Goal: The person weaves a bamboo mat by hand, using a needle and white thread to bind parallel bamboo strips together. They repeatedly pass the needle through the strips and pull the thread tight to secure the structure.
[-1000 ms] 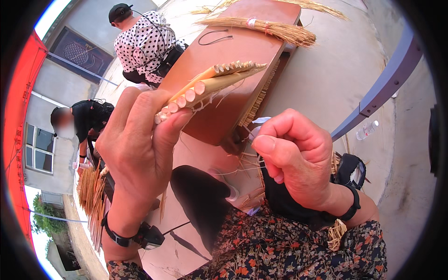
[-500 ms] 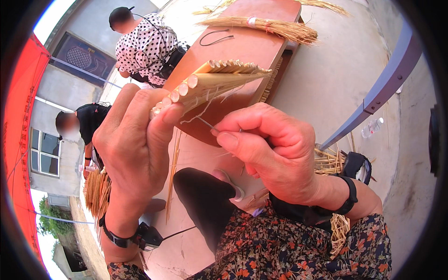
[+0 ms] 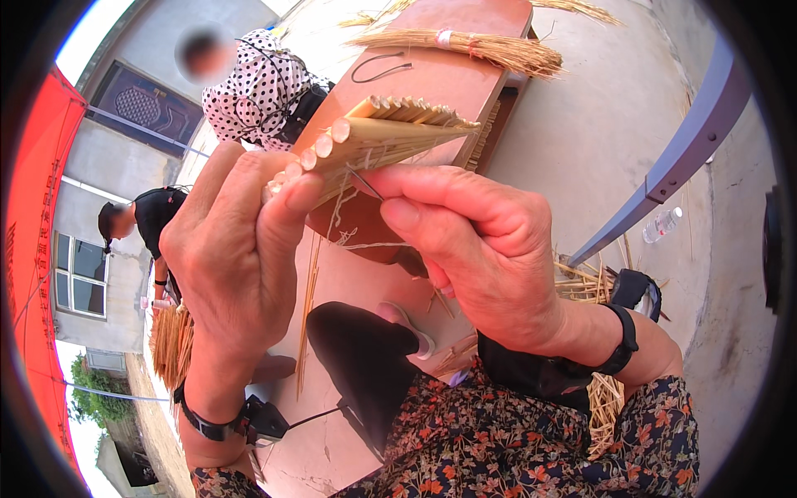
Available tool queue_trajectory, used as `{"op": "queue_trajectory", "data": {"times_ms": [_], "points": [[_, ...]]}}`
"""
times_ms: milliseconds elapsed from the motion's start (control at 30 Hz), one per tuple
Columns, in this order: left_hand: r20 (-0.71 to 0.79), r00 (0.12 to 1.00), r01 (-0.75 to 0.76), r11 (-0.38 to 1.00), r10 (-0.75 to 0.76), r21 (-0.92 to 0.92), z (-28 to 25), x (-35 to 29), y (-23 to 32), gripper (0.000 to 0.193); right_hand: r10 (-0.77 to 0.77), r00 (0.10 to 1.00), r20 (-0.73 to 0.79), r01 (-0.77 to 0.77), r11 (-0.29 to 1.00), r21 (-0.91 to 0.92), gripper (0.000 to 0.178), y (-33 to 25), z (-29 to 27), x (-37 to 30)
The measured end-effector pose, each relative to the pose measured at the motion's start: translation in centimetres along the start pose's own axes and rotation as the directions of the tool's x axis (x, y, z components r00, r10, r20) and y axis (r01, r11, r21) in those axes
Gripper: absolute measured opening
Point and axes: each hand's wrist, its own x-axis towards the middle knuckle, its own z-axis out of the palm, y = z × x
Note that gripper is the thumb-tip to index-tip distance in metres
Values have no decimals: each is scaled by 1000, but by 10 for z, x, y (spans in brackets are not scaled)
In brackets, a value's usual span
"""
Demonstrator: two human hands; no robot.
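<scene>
Head view: left hand is clamping the fanned row of pale cut straw stalks steady at chest height; right hand is pinching a thin dark needle, fingertips together, stitching pale thread.

Right hand closes in on the straw bundle

The right hand has moved up from beside the lap to the straw bundle, its fingertips now pinching a thin needle against the stalks; the left hand has turned the bundle's cut ends more level.
</scene>
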Motion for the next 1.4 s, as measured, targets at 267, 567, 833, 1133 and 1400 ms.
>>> {"op": "queue_trajectory", "data": {"times_ms": [267, 567, 833, 1133, 1400], "points": [[-15, 1000, -11, 1000, 11, -14, 5, 5, 3, 25, 21, 1000, 7, -20, 1000, -1, 26, -1, -4, 2], [-40, 999, 3, 998, -6, -58, 9, 4, 3, 23, 58, 998, 2, -58, 998, -7, 27, -3, -4, 2], [-26, 1000, 15, 999, -16, -48, 5, 4, 5, 22, 79, 997, 20, -79, 997, -17, 26, -7, -7, 3], [-38, 999, 11, 998, -13, -63, 6, 4, 4, 23, 106, 993, 55, -106, 994, -11, 27, -4, -8, 3], [-47, 999, 9, 997, -13, -72, 9, 3, 6, 21, 95, 994, 55, -94, 996, -9, 27, -6, -10, 0]]}}
